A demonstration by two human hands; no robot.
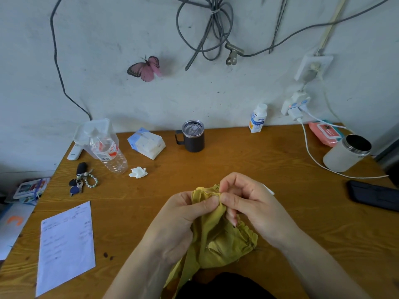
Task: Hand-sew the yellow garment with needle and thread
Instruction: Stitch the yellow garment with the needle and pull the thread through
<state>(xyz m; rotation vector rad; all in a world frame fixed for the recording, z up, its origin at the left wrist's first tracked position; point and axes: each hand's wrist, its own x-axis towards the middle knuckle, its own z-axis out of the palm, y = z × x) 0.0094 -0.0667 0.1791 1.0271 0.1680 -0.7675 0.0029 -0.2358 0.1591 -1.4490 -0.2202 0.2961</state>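
Observation:
The yellow garment (218,240) hangs bunched between both hands above the front middle of the wooden table (237,160), its lower part trailing toward my lap. My left hand (183,219) grips a fold of the cloth, thumb pressed on the top edge. My right hand (248,201) pinches the same upper edge with thumb and forefinger, touching the left thumb. Needle and thread are too small to make out; they may be hidden under the right fingertips.
Paper sheet (64,244) at front left, keys (81,180), plastic bottle (110,154), crumpled tissue (138,172) and tissue pack (146,143) at left. Dark mug (192,137) at back centre. White jar (345,153), charger cable (313,158), wipes (323,133), dark phone (373,195) at right.

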